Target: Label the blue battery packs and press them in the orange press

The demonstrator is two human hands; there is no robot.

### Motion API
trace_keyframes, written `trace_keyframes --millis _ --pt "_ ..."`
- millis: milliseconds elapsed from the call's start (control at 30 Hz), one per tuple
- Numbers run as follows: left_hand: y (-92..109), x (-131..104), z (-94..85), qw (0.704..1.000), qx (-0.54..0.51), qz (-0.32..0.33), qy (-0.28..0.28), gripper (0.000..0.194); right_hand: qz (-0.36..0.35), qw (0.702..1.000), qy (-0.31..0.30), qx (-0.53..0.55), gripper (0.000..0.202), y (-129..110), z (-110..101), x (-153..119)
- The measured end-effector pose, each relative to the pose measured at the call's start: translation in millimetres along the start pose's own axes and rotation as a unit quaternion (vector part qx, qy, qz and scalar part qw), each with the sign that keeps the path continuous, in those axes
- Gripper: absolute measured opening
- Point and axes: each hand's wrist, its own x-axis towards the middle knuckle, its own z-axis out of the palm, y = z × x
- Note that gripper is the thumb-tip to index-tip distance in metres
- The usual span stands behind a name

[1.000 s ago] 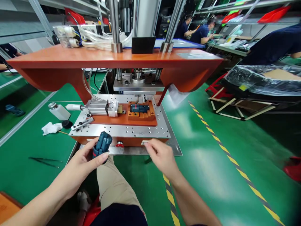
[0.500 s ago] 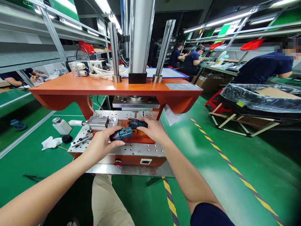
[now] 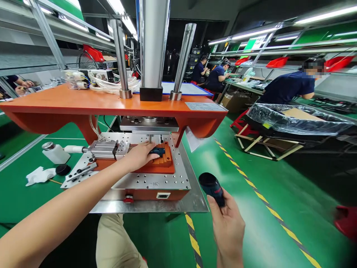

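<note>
My left hand (image 3: 139,156) is on a dark blue tool part (image 3: 158,151), which lies in the orange fixture (image 3: 169,163) on the drilled metal plate (image 3: 147,181) of the press. Its fingers are closed round the part's left end. Off the plate's right side, my right hand (image 3: 227,216) grips a dark cylindrical part (image 3: 212,186) with a wide black round end pointing up and left. Above the fixture hangs the press's steel upper plate (image 3: 149,124), a thin rod coming down from it close to my left fingers.
The orange press frame (image 3: 111,102) with steel columns spans the front. At left stand a white bottle (image 3: 55,153), a black cap (image 3: 63,169) and crumpled tissue (image 3: 40,175). A red button (image 3: 128,199) is on the front. Several people work at benches; a plastic-covered cart (image 3: 295,119) stands right.
My right hand has moved from the fixture out to the right, holding a dark part. My left hand has moved onto the part in the fixture. The view has shifted slightly.
</note>
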Motion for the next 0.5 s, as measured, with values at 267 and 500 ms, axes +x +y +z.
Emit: trace_keyframes --millis 267,500 --pt "-12 -68 -6.6 0.989 0.074 0.014 0.128 0.066 0.134 0.97 -0.085 0.185 0.052 26 31 16" --pt "-89 -211 -42.7 0.753 -0.311 -0.383 0.437 0.038 0.127 0.977 -0.117 0.124 0.056 55 26 6"
